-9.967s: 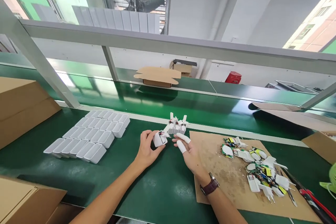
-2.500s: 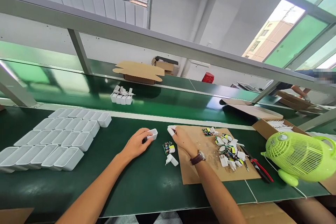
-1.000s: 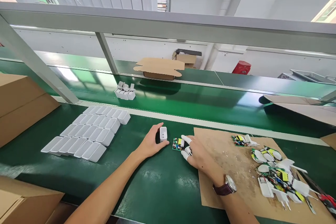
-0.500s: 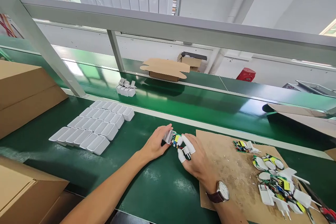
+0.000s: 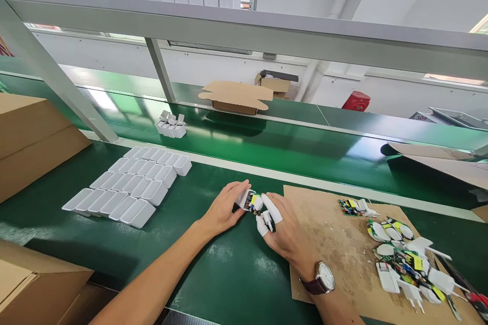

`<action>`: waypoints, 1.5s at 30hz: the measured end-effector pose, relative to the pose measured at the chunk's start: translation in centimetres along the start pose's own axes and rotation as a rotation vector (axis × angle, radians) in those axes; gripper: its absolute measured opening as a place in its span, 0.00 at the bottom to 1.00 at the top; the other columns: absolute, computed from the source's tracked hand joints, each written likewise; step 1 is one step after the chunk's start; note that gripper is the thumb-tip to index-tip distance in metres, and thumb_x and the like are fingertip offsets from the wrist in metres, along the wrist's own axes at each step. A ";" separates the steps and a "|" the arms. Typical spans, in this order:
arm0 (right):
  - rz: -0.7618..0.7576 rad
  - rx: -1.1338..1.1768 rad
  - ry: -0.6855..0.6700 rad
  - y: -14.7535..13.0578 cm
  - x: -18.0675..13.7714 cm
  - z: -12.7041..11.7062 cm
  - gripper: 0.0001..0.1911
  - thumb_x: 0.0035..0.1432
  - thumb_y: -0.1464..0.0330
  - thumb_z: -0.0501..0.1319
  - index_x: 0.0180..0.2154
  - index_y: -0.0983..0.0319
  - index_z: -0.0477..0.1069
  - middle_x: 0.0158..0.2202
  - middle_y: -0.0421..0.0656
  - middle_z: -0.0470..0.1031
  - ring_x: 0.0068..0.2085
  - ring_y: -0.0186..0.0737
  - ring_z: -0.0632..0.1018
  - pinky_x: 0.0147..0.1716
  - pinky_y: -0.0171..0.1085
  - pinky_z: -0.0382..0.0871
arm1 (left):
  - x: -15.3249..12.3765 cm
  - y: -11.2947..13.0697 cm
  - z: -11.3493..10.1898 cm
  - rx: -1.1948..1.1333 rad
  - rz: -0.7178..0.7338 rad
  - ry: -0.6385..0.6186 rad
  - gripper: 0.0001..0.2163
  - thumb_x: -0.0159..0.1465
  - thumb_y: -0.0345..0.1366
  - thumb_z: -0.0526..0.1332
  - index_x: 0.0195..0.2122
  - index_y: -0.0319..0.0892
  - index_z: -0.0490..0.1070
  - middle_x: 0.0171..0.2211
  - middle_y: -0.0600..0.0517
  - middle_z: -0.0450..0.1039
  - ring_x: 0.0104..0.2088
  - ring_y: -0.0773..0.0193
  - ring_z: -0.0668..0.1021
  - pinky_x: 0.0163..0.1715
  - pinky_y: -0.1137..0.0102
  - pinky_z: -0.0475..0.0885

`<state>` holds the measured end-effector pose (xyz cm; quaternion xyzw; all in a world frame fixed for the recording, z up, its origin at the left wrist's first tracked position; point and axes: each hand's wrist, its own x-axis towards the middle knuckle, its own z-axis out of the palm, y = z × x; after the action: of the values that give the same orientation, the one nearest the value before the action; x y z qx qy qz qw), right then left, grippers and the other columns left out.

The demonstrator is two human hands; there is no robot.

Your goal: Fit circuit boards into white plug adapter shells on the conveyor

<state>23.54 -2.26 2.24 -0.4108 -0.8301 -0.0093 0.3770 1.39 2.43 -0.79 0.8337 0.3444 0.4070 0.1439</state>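
My left hand [image 5: 223,209] grips a small white charger shell [image 5: 244,198] just above the green bench. My right hand [image 5: 280,231], with white finger cots on several fingertips, pinches a green circuit board [image 5: 254,203] with a white plug end, and the board's tip sits in the shell's open mouth. Both hands meet at the left edge of a brown cardboard sheet [image 5: 335,259]. A wristwatch [image 5: 319,280] is on my right wrist.
Rows of white empty shells [image 5: 133,188] lie to the left. A pile of circuit boards and plug parts [image 5: 400,259] lies on the cardboard at right. A cluster of assembled chargers [image 5: 171,125] sits on the far conveyor belt. Cardboard boxes [image 5: 30,137] stand at left.
The shell stood upright under my left hand a second ago while my right hand picked the board off the bench. Now the shell is tilted and the board is at its opening.
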 end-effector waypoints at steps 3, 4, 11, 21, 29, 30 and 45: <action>0.008 -0.005 0.000 0.0 0.0 0.0 0.37 0.63 0.75 0.59 0.71 0.58 0.53 0.56 0.53 0.75 0.58 0.56 0.76 0.55 0.57 0.76 | 0.0 0.2 0.0 -0.005 -0.001 -0.006 0.36 0.68 0.28 0.62 0.73 0.51 0.46 0.60 0.42 0.73 0.61 0.50 0.74 0.59 0.49 0.74; 0.006 -0.008 -0.002 0.0 0.0 0.0 0.37 0.63 0.75 0.59 0.71 0.58 0.53 0.56 0.54 0.75 0.58 0.56 0.76 0.55 0.57 0.76 | 0.1 0.2 0.0 -0.005 -0.001 -0.007 0.37 0.68 0.28 0.62 0.73 0.51 0.46 0.60 0.43 0.73 0.61 0.50 0.74 0.59 0.49 0.74; -0.002 -0.014 -0.018 0.3 -0.4 0.2 0.38 0.60 0.77 0.58 0.70 0.60 0.54 0.57 0.55 0.74 0.58 0.57 0.75 0.55 0.58 0.75 | 0.1 0.2 0.1 0.024 0.047 0.023 0.35 0.69 0.28 0.60 0.73 0.51 0.47 0.61 0.44 0.72 0.60 0.51 0.73 0.59 0.51 0.74; -0.015 -0.020 0.002 0.0 0.2 0.0 0.35 0.64 0.75 0.57 0.70 0.60 0.53 0.55 0.55 0.75 0.57 0.55 0.76 0.53 0.56 0.76 | 0.0 0.3 0.3 0.022 0.043 0.029 0.36 0.69 0.29 0.62 0.73 0.51 0.47 0.60 0.45 0.73 0.61 0.52 0.73 0.60 0.52 0.73; -0.008 0.016 -0.038 0.1 0.1 0.1 0.33 0.66 0.72 0.59 0.69 0.59 0.56 0.56 0.55 0.75 0.57 0.57 0.76 0.54 0.59 0.75 | -0.2 0.9 0.5 0.012 -0.031 -0.031 0.37 0.65 0.30 0.66 0.72 0.50 0.51 0.59 0.44 0.74 0.59 0.49 0.73 0.58 0.50 0.73; 0.001 0.046 -0.049 0.1 0.0 0.0 0.32 0.66 0.70 0.61 0.69 0.58 0.56 0.55 0.55 0.75 0.57 0.57 0.76 0.54 0.58 0.76 | -0.3 1.0 0.7 -0.038 -0.056 -0.056 0.38 0.64 0.30 0.66 0.72 0.50 0.51 0.60 0.43 0.74 0.59 0.49 0.74 0.57 0.50 0.74; 0.073 0.290 -0.197 1.8 0.1 1.2 0.23 0.67 0.72 0.58 0.61 0.53 0.68 0.55 0.48 0.77 0.52 0.48 0.81 0.52 0.46 0.80 | -0.1 0.6 1.5 -0.718 -0.417 -0.057 0.30 0.66 0.38 0.65 0.68 0.46 0.59 0.63 0.42 0.72 0.64 0.51 0.74 0.68 0.48 0.65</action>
<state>24.00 -0.67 0.92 -0.3810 -0.8401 0.1646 0.3493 2.78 1.98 -1.42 0.6538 0.3380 0.4400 0.5145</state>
